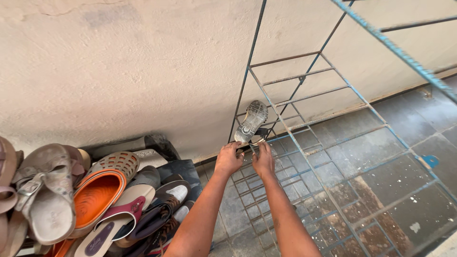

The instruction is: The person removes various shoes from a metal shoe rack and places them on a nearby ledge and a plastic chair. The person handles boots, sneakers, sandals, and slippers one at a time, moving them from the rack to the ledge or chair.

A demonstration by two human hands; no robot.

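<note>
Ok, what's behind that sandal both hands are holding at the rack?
Behind the sandal held by the left hand and right hand: blue metal rack bars and the plaster wall. Its upper side is hidden.

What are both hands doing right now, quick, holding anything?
Left hand: closed on the lower end of the grey sandal.
Right hand: at the same sandal's end; grip cannot be told.

No packages, signs or screens appear here. The nearest thing to a label is a small printed mark on a purple insole [99, 236], bottom left.
</note>
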